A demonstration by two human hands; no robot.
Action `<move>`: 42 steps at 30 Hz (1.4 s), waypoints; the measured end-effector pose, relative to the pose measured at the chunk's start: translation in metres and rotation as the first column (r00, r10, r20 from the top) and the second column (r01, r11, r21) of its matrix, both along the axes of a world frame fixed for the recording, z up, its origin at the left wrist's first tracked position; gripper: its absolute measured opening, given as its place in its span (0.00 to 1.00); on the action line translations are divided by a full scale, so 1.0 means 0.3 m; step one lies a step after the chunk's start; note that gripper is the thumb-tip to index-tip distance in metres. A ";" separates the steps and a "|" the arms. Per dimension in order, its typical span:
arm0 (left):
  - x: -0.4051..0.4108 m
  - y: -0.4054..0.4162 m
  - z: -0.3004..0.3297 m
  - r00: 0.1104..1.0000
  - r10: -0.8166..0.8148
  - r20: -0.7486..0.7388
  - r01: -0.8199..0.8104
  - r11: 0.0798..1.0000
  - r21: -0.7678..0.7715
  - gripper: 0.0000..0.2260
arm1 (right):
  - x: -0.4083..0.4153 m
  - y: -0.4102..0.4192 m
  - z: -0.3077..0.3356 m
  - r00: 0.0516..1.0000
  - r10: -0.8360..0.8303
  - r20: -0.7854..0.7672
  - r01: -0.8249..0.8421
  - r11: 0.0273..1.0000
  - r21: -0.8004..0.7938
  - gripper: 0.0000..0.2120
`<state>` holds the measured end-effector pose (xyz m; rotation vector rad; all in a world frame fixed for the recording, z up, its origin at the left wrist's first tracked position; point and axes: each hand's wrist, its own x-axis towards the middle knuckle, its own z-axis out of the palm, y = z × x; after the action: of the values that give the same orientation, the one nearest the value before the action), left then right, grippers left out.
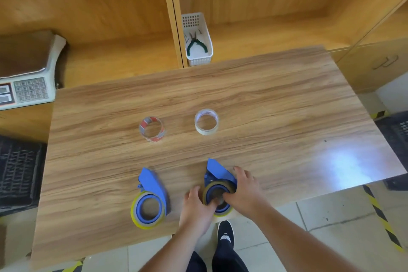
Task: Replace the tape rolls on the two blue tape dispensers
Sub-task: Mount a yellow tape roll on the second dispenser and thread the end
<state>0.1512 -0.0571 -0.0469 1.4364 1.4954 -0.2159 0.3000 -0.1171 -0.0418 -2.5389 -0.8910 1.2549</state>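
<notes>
Two blue tape dispensers lie near the table's front edge. The left dispenser (152, 185) carries a yellowish tape roll (138, 218) and nothing touches it. Both hands are on the right dispenser (218, 172). My left hand (196, 207) grips the left side of its yellowish roll (207, 193), thumb at the hub. My right hand (242, 192) lies over the roll's right side, fingers reaching into the hub. Farther back stand two spare rolls: a clear one with a red-and-white core (152, 128) and a clear one with a white core (206, 121).
The wooden table (287, 106) stands against wooden shelving. A white basket (198, 42) holding green-handled pliers sits on the shelf behind. A weighing scale (26, 77) is at the left. Dark crates flank the table; my shoe (225, 231) shows below its front edge.
</notes>
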 end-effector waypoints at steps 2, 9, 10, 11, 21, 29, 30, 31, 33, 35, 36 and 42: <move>0.023 -0.006 -0.002 1.000 -0.001 -0.016 0.001 1.000 0.004 0.25 | -0.005 0.003 -0.017 1.000 0.023 -0.004 -0.023 1.000 -0.003 0.39; 0.045 -0.009 -0.022 0.998 -0.010 -0.069 0.014 0.999 0.052 0.15 | -0.023 0.009 -0.056 0.999 0.051 0.012 -0.051 0.999 -0.006 0.30; 0.044 -0.011 -0.020 0.997 -0.008 -0.075 0.011 0.999 0.049 0.17 | -0.027 0.008 -0.059 0.999 0.050 0.004 -0.050 0.999 0.000 0.27; 0.045 -0.012 -0.012 0.997 -0.004 -0.076 0.008 0.999 0.044 0.19 | -0.031 0.007 -0.061 0.999 0.038 -0.014 -0.038 0.999 0.006 0.24; 0.019 0.002 0.140 0.999 -0.032 -0.014 0.034 0.990 0.135 0.17 | -0.021 0.030 0.072 0.918 -0.238 -0.317 0.271 0.961 0.061 0.24; -0.012 0.038 0.389 0.990 -0.057 0.125 0.025 0.969 0.246 0.18 | -0.022 0.029 0.259 0.873 -0.284 -0.397 0.393 0.891 0.227 0.23; -0.020 0.043 0.413 0.986 -0.047 0.158 0.006 0.968 0.251 0.17 | -0.022 0.027 0.283 0.863 -0.281 -0.420 0.410 0.876 0.256 0.23; -0.028 0.046 0.441 0.981 -0.031 0.191 -0.018 0.967 0.252 0.15 | -0.022 0.026 0.312 0.855 -0.274 -0.441 0.422 0.861 0.283 0.23; -0.041 0.050 0.481 0.965 0.020 0.263 -0.086 0.966 0.242 0.13 | -0.025 0.027 0.372 0.840 -0.265 -0.474 0.451 0.826 0.338 0.23; -0.047 0.045 0.509 0.938 0.088 0.336 -0.171 0.959 0.226 0.14 | -0.035 0.031 0.422 0.826 -0.273 -0.493 0.490 0.779 0.391 0.21; -0.047 0.041 0.525 0.915 0.133 0.381 -0.224 0.952 0.207 0.14 | -0.039 0.034 0.443 0.818 -0.276 -0.504 0.510 0.754 0.415 0.20; -0.043 -0.011 0.624 0.744 0.313 0.590 -0.456 0.884 0.106 0.09 | -0.047 0.048 0.532 0.757 -0.262 -0.599 0.595 0.655 0.466 0.13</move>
<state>0.1382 -0.0603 0.1404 1.1862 1.3047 0.6300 0.2858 -0.1027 0.1180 -1.6301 -0.4111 1.0906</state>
